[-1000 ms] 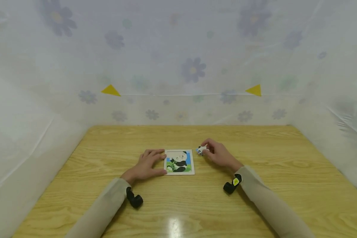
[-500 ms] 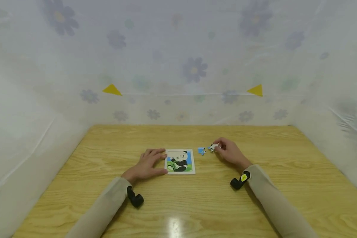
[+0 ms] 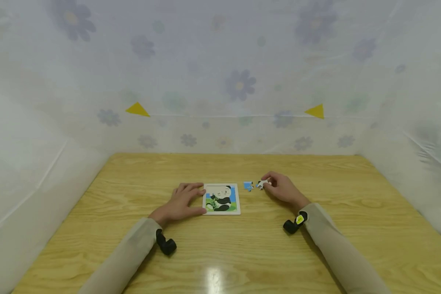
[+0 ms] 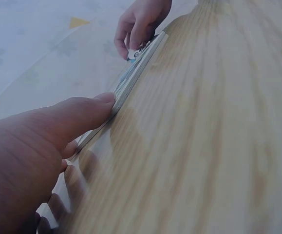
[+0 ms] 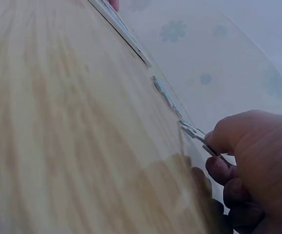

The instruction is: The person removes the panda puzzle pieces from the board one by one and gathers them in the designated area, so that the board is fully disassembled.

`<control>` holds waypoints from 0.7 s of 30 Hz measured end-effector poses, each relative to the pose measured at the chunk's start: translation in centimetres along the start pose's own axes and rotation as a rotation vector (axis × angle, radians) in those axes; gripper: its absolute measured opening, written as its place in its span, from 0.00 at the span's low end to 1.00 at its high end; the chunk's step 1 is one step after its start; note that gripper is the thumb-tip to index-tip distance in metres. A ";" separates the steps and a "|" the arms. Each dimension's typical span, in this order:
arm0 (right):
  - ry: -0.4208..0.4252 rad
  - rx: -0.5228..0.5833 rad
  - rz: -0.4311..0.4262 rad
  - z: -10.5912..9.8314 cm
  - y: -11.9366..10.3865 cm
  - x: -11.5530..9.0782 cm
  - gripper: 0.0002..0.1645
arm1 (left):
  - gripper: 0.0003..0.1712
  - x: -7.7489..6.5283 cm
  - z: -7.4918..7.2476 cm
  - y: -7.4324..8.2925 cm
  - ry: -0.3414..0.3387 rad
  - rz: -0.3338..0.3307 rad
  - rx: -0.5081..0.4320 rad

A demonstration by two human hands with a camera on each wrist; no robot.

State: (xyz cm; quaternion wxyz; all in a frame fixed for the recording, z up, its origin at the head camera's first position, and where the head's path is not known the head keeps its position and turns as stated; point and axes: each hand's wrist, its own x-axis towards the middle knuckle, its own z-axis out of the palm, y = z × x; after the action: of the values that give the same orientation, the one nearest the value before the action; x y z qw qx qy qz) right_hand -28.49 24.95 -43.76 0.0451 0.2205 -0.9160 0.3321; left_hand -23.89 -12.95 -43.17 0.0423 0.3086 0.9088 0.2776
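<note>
A square panda jigsaw puzzle (image 3: pixel 223 204) in a pale frame lies flat on the table. At its left edge is my left hand (image 3: pixel 178 204), fingers spread and fairly straight, with the thumb (image 4: pixel 99 105) against the rim. To the right of the puzzle, my right hand (image 3: pixel 283 188) pinches a black-and-white puzzle piece (image 3: pixel 262 185) between thumb and fingers. In the right wrist view that piece (image 5: pixel 194 131) appears edge-on, partly covered by the thumb. Between it and the frame lies a blue puzzle piece (image 3: pixel 248 185).
The wooden table (image 3: pixel 220 249) reaches back to a white flowered curtain (image 3: pixel 220 134), which also hangs at both sides. Two yellow triangles (image 3: pixel 137 109) mark the back curtain. Each wrist carries a black camera (image 3: pixel 166 244).
My right hand has moved right with the black-and-white piece, bringing the blue piece into sight, then shifted slightly back left. My left hand stays at the puzzle's edge.
</note>
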 end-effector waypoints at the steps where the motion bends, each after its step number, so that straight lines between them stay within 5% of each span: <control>1: 0.010 -0.010 0.000 0.0 0.0 0.0 0.11 | 0.39 0.0 0.0 0.0 0.001 -0.002 0.002; 11: 0.087 -0.154 -0.027 0.5 -0.4 -0.3 0.06 | 0.39 0.0 0.1 0.1 -0.004 -0.015 -0.019; 21: 0.088 -0.168 -0.014 0.6 -0.5 -0.1 0.09 | 0.39 -0.1 0.0 0.1 0.014 0.006 0.001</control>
State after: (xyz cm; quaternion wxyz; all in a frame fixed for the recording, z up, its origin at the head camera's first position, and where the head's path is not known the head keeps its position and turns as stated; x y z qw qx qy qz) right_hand -28.10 24.26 -43.93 0.1060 0.2075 -0.9363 0.2629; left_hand -23.77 -13.00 -43.12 0.0351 0.3092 0.9083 0.2795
